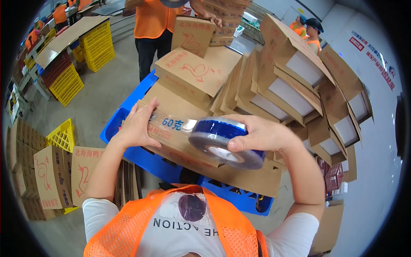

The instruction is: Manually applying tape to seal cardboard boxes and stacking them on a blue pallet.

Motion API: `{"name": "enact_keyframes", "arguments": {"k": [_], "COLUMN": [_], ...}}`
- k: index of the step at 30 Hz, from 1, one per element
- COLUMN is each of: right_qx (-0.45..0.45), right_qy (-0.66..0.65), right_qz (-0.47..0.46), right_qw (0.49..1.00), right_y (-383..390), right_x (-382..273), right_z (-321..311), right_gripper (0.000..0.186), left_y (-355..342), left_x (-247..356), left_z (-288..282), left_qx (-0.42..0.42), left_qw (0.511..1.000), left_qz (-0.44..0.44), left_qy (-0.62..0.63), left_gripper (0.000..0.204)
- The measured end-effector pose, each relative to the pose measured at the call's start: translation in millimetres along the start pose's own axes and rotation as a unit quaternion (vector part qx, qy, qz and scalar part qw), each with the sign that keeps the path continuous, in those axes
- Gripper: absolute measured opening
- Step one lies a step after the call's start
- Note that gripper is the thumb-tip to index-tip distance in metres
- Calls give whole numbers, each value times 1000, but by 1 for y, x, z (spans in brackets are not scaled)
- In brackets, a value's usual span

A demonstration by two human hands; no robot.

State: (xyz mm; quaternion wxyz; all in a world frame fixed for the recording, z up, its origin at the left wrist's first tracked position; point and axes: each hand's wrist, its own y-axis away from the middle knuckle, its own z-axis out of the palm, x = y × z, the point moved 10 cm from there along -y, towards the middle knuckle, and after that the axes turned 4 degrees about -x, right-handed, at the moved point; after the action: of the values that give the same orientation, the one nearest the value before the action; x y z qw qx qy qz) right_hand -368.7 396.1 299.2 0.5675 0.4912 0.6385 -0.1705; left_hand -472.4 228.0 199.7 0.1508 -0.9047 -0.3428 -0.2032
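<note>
My right hand (259, 135) grips a large roll of packing tape (224, 141), blue and clear, with its fingers over the rim and thumb at the core. A clear strip of tape (177, 124) with blue print stretches leftward from the roll across a brown carton (175, 147). At the strip's left end my left hand (139, 126) rests on the carton, its fingers and thumb spread apart. Just beyond lies a closed carton (192, 73) with a red bird drawing. Some slight blur covers the roll.
Cartons lie on a blue pallet (158, 167). Open cartons (291, 90) are stacked at the right. A person in an orange vest (154, 21) stands across from me, a hand on an upright carton (192, 36). More cartons (51, 175) and yellow crates (96, 49) are on the left.
</note>
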Motion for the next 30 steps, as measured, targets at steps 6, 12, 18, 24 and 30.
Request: {"name": "enact_keyframes", "arguments": {"k": [6,12,18,24,30], "right_qx": [-16,-63,23,58,53], "right_qy": [249,224,227,213,223], "right_qz": [185,274,256,258,257], "right_qw": [950,933,939,941,939], "right_y": [27,42,49,53,53], "right_x": [21,44,93,92,95], "right_z": [-22,-14,-14,-8,-9], "right_gripper": [80,77,76,73,70], "left_y": [-6,-9,-13,-70,-100], "left_x": [3,1,2,82,179], "left_z": [-3,1,-2,0,141], "left_qx": [20,-1,-8,-107,-397], "left_qw": [1000,1000,1000,984,895], "left_qz": [-5,-19,-3,130,194], "left_qy": [-1,-15,-7,-56,61], "left_gripper": [117,114,107,49,53]}}
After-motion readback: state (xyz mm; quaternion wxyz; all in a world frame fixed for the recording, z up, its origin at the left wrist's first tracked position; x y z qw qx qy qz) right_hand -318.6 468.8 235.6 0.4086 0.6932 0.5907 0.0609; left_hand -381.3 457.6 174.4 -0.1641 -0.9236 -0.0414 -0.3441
